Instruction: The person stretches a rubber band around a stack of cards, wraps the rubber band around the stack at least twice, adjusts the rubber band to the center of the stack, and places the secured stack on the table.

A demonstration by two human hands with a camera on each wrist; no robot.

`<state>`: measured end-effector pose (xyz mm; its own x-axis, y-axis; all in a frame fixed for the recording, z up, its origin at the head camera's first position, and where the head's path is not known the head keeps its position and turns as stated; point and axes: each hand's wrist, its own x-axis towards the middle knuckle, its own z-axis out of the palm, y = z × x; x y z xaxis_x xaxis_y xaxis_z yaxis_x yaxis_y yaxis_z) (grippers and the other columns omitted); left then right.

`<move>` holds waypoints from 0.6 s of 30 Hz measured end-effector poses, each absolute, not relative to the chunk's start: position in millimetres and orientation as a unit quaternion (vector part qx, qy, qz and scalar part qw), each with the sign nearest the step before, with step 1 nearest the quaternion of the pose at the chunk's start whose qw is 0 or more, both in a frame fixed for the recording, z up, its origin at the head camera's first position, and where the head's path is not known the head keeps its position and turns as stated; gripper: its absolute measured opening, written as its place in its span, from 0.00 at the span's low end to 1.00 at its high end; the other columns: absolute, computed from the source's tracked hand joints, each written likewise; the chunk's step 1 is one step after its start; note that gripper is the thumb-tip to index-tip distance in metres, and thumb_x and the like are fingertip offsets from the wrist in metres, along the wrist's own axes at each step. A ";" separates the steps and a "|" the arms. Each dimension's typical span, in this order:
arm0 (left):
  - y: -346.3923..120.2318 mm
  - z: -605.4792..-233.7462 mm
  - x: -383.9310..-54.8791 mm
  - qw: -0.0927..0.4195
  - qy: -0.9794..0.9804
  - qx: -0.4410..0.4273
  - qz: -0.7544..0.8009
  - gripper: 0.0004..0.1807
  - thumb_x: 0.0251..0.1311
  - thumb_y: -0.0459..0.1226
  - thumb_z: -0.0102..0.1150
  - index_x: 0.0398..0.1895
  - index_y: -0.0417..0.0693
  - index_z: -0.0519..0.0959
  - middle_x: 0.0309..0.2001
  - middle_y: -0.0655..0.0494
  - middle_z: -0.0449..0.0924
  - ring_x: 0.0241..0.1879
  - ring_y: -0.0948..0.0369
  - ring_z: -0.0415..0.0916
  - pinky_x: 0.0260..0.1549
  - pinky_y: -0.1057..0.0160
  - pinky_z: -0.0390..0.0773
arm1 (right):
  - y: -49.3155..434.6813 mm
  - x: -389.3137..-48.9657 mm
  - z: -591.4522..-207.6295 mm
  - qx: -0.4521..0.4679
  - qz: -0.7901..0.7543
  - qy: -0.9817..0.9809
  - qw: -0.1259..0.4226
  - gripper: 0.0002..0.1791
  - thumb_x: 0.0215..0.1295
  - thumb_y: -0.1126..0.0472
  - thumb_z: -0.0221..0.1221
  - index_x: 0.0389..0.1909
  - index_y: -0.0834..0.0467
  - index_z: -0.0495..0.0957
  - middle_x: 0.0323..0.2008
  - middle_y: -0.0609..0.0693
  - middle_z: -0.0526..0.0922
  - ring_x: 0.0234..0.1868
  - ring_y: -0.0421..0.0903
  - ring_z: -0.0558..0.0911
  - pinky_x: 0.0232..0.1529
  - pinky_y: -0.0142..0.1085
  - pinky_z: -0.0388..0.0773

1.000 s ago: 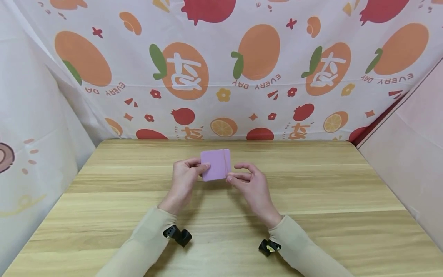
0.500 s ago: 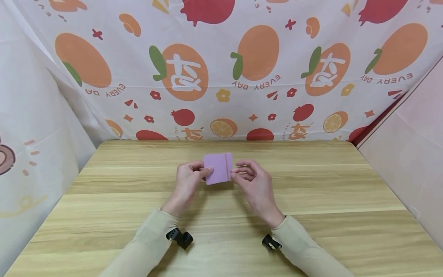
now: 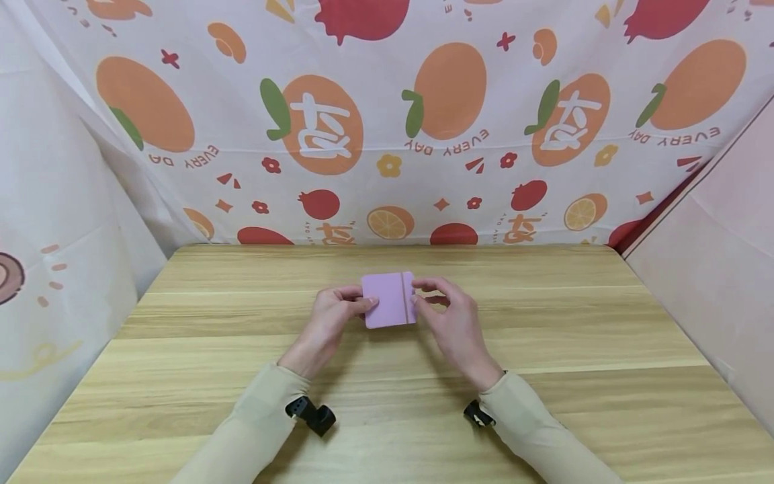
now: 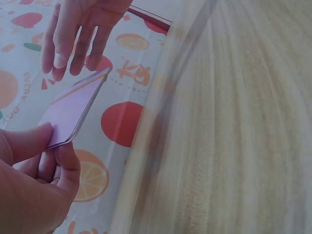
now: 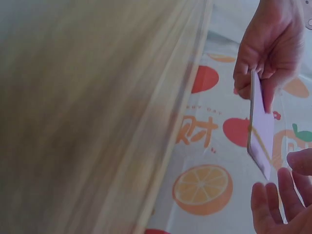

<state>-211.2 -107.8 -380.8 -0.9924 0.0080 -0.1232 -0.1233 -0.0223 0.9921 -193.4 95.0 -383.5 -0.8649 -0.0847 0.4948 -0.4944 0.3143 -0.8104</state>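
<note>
A small, square lilac notebook (image 3: pixel 385 301) with a tan elastic band (image 3: pixel 404 299) near its right edge is held up over the table. My left hand (image 3: pixel 326 321) pinches its left side, thumb on the front cover and fingers behind. The left wrist view shows the notebook (image 4: pixel 73 109) tilted, closed and thin, with its layered edge towards me. My right hand (image 3: pixel 455 324) hovers at the banded edge, its thumb and fingers loosely parted. In the right wrist view these fingers (image 5: pixel 263 207) lie just beyond the corner of the notebook (image 5: pixel 262 129), with nothing between them.
A wood-grain table (image 3: pixel 544 417) lies beneath both hands. Behind it hangs a white curtain (image 3: pixel 387 121) printed with fruit, with pale cloth (image 3: pixel 54 202) along the left side too. Each sleeve carries a black wrist camera (image 3: pixel 311 415).
Both hands and the notebook have shifted slightly right and towards me. The right thumb and fingers, earlier at the notebook's lower right corner and band, now stand higher along that edge, spread apart.
</note>
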 end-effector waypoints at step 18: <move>-104.4 -384.8 -206.7 0.106 0.709 0.032 0.697 0.10 0.59 0.29 0.64 0.43 0.31 0.83 0.33 0.52 0.82 0.36 0.60 0.76 0.45 0.55 0.73 | 109.3 -206.0 -381.9 0.201 0.446 -0.838 0.244 0.08 0.64 0.62 0.66 0.43 0.54 0.86 0.56 0.47 0.78 0.58 0.47 0.71 0.56 0.46 0.66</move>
